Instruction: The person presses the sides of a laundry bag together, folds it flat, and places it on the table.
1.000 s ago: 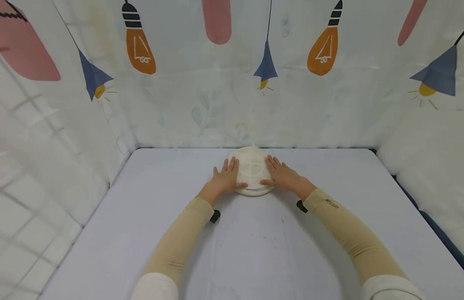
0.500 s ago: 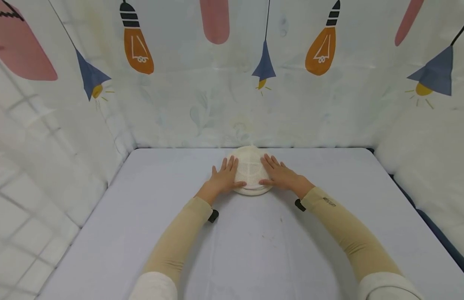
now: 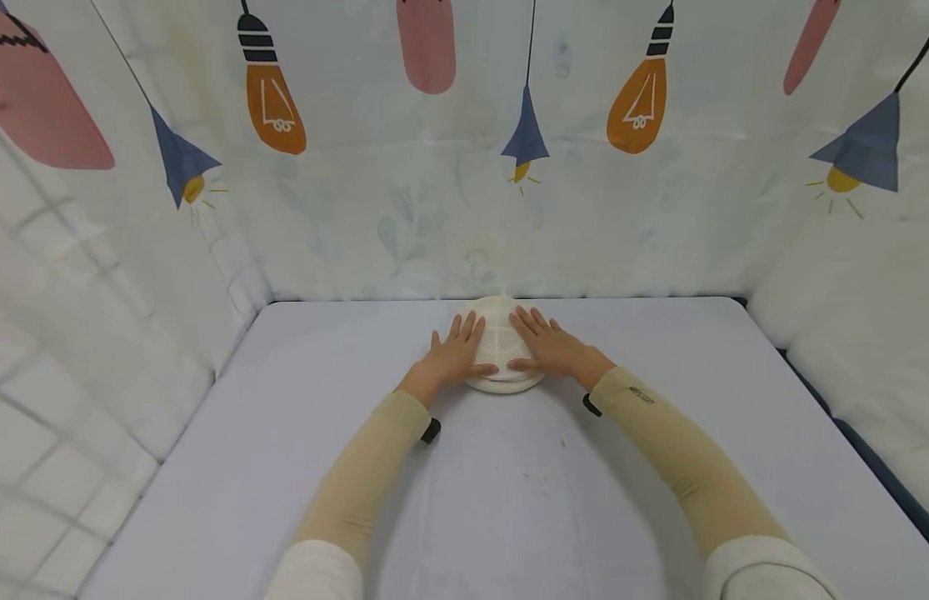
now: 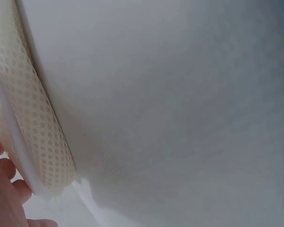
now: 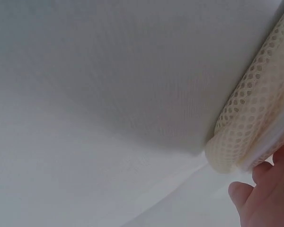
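A round, cream mesh item (image 3: 497,337) with a domed top and a rounded lower edge lies at the far edge of the white table. My left hand (image 3: 451,360) rests on its left side, fingers spread, thumb pointing inward. On the opposite side my right hand (image 3: 557,352) lies over the mesh with straight fingers. Honeycomb holes and a pale band along the side show on the mesh item (image 4: 40,113) in the left wrist view. The right wrist view shows its rolled lower edge (image 5: 236,137) against the table, with my fingers (image 5: 262,171) at the band.
The white-covered table (image 3: 501,517) has a few small specks on it. Behind it hangs a pale curtain (image 3: 322,225) printed with lamps and bulbs, and another pale sheet (image 3: 861,317) borders the right side.
Both hands have shifted slightly inward over the mesh item, so their fingertips are closer together. The mesh item stays at the table's far edge, and the head view has moved slightly.
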Demonstrator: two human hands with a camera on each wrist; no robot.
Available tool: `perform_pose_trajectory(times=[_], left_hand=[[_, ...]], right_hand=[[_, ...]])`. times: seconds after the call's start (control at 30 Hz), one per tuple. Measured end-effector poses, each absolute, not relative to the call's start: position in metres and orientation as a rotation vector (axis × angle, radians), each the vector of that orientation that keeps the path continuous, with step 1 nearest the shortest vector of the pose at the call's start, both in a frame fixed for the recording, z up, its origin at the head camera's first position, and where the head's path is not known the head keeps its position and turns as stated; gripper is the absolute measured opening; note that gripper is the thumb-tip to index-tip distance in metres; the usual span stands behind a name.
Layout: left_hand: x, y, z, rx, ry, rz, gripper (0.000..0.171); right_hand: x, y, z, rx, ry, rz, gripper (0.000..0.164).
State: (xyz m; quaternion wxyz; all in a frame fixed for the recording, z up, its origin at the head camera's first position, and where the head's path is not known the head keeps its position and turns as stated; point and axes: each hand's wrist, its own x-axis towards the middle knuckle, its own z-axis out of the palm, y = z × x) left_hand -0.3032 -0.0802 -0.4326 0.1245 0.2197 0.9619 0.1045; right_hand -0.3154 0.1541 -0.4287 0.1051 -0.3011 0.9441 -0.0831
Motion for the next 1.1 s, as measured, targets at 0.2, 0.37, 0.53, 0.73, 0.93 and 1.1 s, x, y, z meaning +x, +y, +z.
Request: perform_pose_trajectory(times=[0.2,0.37,0.53,0.73,0.93,1.1], left_hand=[[-0.303,-0.078,-0.431,0.628,2.797,0.289,0.099],[-0.302,-0.076,-0.43,0.618,2.788,0.256,0.1],[-0.303,-0.076,-0.434,0.607,2.787,0.2,0.1],[-0.304,-0.075,-0.438,0.582,2.78,0.19,0.099],[-0.304,-0.073,-0.436,0.566,2.773,0.169,0.099],[-0.301,-0.072,-0.433,0.554,2.777,0.176,0.098]], right_hand=[[-0.318,0.153,-0.43,-0.87,2.781,-0.19,0.097],[-0.319,0.15,-0.431,-0.851,2.77,-0.158,0.097],[-0.319,0.148,-0.434,-0.837,2.758,-0.14,0.097],[-0.323,0.147,-0.441,-0.807,2.763,-0.09,0.096],[-0.327,0.148,-0.444,-0.784,2.747,-0.078,0.097],[-0.324,0.147,-0.439,-0.773,2.731,-0.117,0.097]])
